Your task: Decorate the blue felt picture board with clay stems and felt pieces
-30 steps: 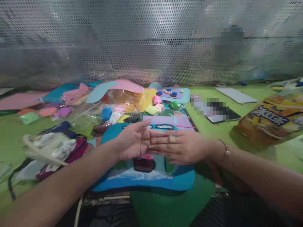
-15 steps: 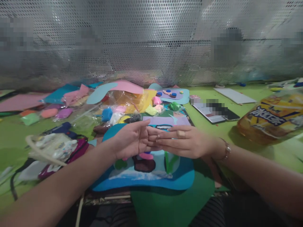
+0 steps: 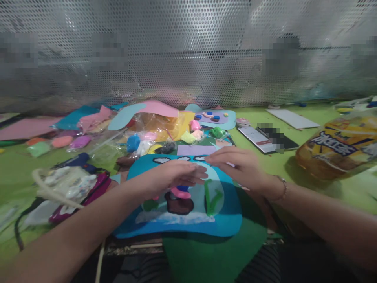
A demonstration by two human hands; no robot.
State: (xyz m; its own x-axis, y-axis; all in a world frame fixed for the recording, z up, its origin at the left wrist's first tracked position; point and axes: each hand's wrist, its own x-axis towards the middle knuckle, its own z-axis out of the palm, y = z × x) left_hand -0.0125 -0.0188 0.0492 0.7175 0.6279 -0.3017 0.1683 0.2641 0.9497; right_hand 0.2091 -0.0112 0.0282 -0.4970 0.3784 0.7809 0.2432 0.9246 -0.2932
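Observation:
My left hand (image 3: pixel 181 173) is over the middle of a blue craft board (image 3: pixel 229 220), fingers bent together and pointing right. Whatever may be inside it is hidden. To its right, my right hand (image 3: pixel 240 167) hovers over the board's upper right edge, fingers stretched leftward with a gap below them, nothing visible in it. On the board are a brown clay shape (image 3: pixel 180 205), a pink clay piece (image 3: pixel 181 193), a green V-shaped clay strip (image 3: pixel 211 198), a white clay band (image 3: pixel 173 218) and black-outlined white clouds (image 3: pixel 161 160). A dark green sheet (image 3: pixel 212 251) lies underneath.
Bagged coloured clay (image 3: pixel 133 143) and foam sheets (image 3: pixel 159 108) lie behind the board. A decorated bag (image 3: pixel 73 184) is at left. Two phones (image 3: pixel 256 140) and a large drink bottle (image 3: pixel 338 145) are at right. A perforated metal panel (image 3: pixel 188 51) stands behind.
My hands were touching, right fingers over the upturned left palm. They have parted: the left has turned over and its fingers have bent, while the right has drawn slightly up and right.

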